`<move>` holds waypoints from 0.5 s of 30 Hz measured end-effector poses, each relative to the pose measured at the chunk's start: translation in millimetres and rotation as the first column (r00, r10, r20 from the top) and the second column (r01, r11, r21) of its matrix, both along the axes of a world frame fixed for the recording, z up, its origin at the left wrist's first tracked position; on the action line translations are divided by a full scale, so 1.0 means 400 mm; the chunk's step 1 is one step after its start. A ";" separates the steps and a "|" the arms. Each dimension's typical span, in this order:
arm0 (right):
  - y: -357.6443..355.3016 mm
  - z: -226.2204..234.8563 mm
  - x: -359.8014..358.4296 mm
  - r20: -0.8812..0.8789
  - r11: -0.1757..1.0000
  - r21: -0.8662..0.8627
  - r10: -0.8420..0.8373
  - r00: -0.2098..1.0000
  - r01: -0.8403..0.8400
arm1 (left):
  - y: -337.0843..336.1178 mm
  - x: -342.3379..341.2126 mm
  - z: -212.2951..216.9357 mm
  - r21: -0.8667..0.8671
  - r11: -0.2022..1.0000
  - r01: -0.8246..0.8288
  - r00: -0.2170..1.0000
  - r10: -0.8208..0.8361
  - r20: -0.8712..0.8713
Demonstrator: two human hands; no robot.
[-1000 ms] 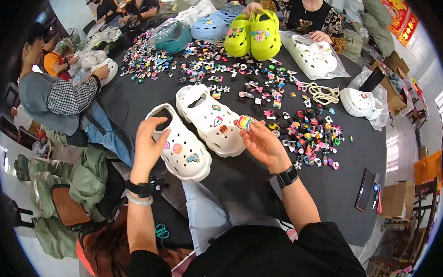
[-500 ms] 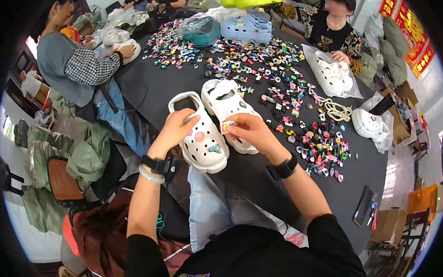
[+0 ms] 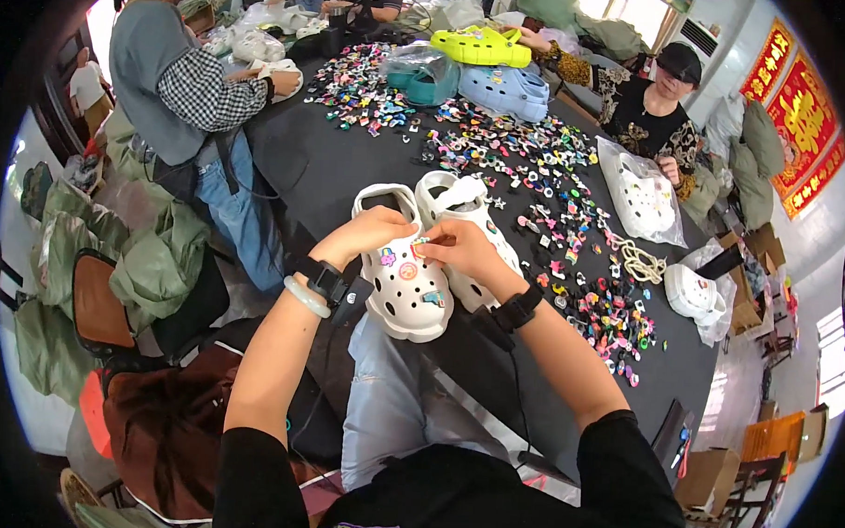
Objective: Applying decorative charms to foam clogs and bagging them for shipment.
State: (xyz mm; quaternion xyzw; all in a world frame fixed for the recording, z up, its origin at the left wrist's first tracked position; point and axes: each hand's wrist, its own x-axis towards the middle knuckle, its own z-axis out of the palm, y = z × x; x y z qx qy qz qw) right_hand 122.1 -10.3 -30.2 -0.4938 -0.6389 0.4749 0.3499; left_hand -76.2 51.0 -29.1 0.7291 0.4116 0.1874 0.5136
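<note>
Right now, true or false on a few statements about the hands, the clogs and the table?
1. Both hands meet over the white clog nearest the person. True: the left hand and the right hand are both on it.
2. The tabletop is white. False: it is black.
3. Small coloured charms are scattered across the table. True.
4. The person wears nothing on either wrist. False: there is a dark watch and a pale bangle on the left wrist, and a dark watch on the right.
5. A yellow-green clog sits at the far end of the table. True.
</note>
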 end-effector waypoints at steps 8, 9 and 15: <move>0.022 0.006 -0.005 0.082 0.999 0.028 0.021 0.996 -0.023 | 0.013 0.000 -0.008 -0.048 0.998 0.045 0.997 -0.042 0.067; 0.024 0.004 -0.006 0.098 0.997 0.073 0.023 0.995 -0.030 | 0.014 -0.001 -0.011 -0.049 0.998 0.045 0.997 -0.042 0.067; 0.022 0.029 0.000 0.074 1.000 -0.005 -0.023 0.997 0.023 | 0.005 0.003 -0.023 -0.074 0.997 -0.022 0.997 0.027 0.073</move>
